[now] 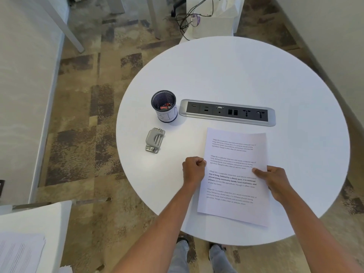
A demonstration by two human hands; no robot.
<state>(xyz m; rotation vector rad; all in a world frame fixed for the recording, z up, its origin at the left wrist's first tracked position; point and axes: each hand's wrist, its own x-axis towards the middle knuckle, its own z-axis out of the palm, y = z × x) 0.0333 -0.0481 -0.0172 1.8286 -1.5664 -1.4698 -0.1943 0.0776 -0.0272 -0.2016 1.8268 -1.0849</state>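
Paper [234,174] lay flat on the near part of the table [236,75], taken at mid-height by both hands. Left hand [194,170] was curled tight, apparently pinching the left edge; right hand [275,180] pinched the right edge, thumb on top. Judged light, limp and easily creased, it was best held at opposite edges. Counted: one paper (single sheet or several, indistinguishable), one cup [164,106], one punch [155,140], one socket strip [227,112]

Bright, even light; soft shadows; wide-angle bending at edges; printed text slightly blurred.
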